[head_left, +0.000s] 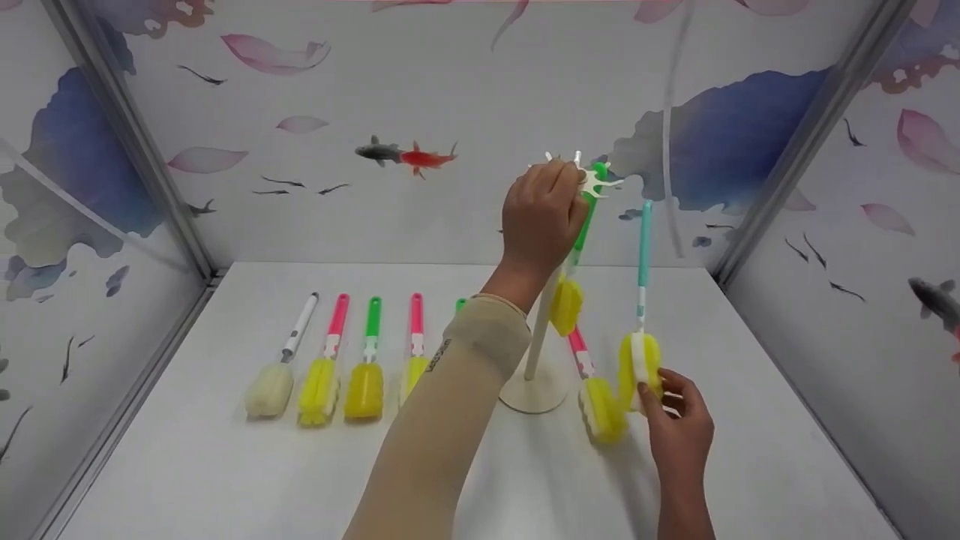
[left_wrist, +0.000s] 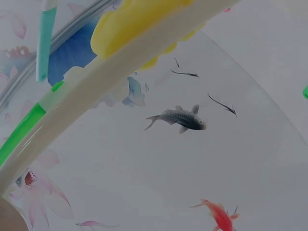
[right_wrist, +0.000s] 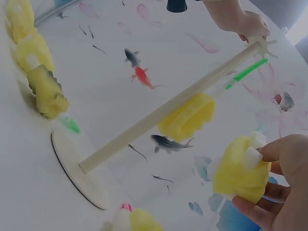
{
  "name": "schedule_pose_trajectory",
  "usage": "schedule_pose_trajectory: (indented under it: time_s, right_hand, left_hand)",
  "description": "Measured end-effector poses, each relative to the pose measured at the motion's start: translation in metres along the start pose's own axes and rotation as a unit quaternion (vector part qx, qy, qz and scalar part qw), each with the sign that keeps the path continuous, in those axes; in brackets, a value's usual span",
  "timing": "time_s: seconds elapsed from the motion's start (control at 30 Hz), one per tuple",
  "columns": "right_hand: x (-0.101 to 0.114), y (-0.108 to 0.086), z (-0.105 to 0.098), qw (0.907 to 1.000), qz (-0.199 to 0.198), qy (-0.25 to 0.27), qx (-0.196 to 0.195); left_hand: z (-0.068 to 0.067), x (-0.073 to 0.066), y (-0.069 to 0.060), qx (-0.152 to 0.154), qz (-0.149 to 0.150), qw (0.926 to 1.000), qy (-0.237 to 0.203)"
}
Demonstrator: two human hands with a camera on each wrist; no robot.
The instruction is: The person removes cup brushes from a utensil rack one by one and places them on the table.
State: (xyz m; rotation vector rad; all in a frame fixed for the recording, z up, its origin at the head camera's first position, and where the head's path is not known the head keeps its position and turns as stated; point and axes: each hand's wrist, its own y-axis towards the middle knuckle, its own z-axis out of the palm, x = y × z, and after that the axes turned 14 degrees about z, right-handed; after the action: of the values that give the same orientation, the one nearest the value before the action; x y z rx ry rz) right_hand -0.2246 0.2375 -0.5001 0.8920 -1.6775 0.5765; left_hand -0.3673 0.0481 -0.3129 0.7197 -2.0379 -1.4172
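In the head view my left hand (head_left: 541, 210) grips the hooked top (head_left: 598, 181) of a cream stand (head_left: 537, 337), fingers curled over it. From a hook there hangs a green-handled sponge brush (head_left: 568, 307), its yellow head down beside the pole. To the right, my right hand (head_left: 684, 427) pinches a sponge brush (head_left: 643, 247) by its yellow-and-white head, with the teal handle pointing up. The right wrist view shows the thumb and fingers on that sponge head (right_wrist: 240, 168). The left wrist view has the pole (left_wrist: 120, 57) and the hanging brush's yellow sponge (left_wrist: 130, 29).
A pink-handled sponge brush (head_left: 602, 409) lies right of the stand's round base (head_left: 534, 401). Left of it lie several more brushes, including a white one (head_left: 270, 390) and a green-handled one (head_left: 364, 390); my left forearm partly covers some. Printed panels (head_left: 450, 75) enclose the white table (head_left: 187, 465).
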Motion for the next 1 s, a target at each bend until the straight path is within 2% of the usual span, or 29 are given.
schedule_pose_trajectory:
  time_s: [0.27,0.7,1.0]
  right_hand:
    - [-0.008,0.010,0.002,0.9989,-0.009,-0.045,0.011]
    - [-0.021,0.023,-0.004,0.9933,0.051,-0.093,0.046]
    - [-0.033,0.035,-0.008,0.9860,0.092,-0.133,0.042]
  left_hand:
    - [0.000,0.001,0.002,0.012,-0.006,0.9999,0.004]
    - [0.000,0.002,0.003,0.006,-0.004,0.9999,0.007]
    - [0.000,0.001,0.000,0.006,-0.002,0.9999,0.009]
